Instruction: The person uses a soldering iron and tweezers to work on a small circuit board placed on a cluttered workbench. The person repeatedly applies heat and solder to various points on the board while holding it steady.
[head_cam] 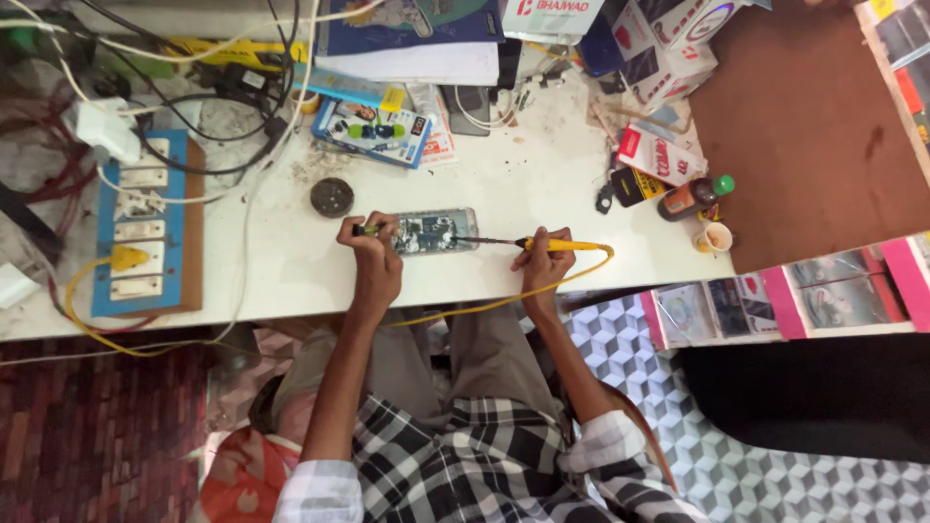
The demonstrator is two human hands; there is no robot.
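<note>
An opened phone [436, 231] with its circuit board showing lies on the white worktable [291, 271]. My left hand [373, 254] rests at the phone's left end and is closed on a small green-tipped tool [366, 230]. My right hand [542, 260] grips a yellow soldering iron [564, 245], its dark tip reaching left onto the phone's right end. The iron's yellow cord [504, 300] loops off the table's front edge.
A blue-and-wood switchboard [143, 228] with plugs and tangled cables sits at the left. A round dark tin [332, 197] lies behind the phone. Boxes, books and packets crowd the back edge. A brown bottle with a green cap [693, 197] and a small cup [717, 237] stand at the right.
</note>
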